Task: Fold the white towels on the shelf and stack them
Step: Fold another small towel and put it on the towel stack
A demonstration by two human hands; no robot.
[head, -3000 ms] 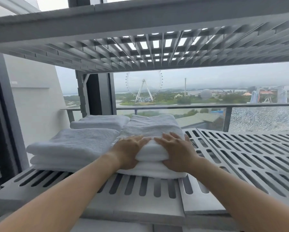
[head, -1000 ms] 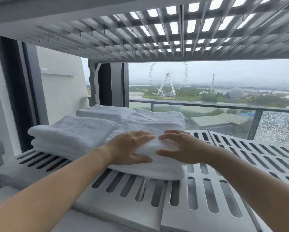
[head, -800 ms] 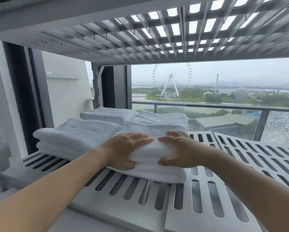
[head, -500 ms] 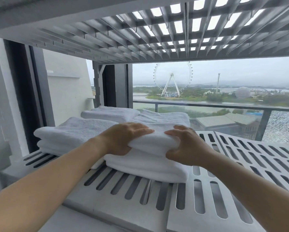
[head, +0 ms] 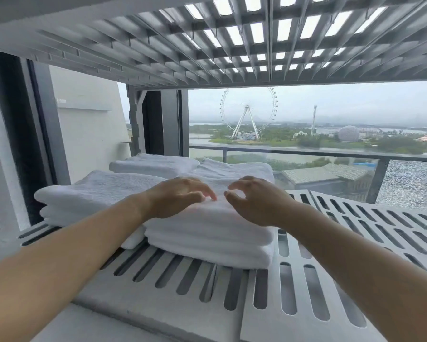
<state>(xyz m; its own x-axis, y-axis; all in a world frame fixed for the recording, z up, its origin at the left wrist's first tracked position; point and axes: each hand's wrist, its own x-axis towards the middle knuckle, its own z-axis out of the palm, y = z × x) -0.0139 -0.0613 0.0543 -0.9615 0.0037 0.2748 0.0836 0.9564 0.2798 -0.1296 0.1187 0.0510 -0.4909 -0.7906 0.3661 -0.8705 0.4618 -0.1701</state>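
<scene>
A stack of folded white towels lies on the grey slatted shelf, right in front of me. My left hand hovers over the stack's top left, fingers loosely bent, fingertips at or just above the cloth. My right hand hangs over the top right, fingers loosely curled and holding nothing. A second folded stack sits directly to the left, touching the first. Two more folded towels lie behind, one at back left and one at back right.
The upper shelf, also slatted, hangs low overhead. A dark window frame closes off the left side. To the right the shelf surface is bare slats. A glass balcony railing runs behind the shelf.
Both hands gripped the top towel's front edge and lifted it half a second ago. Now they have let go and risen slightly, and the towel lies flat on the stack.
</scene>
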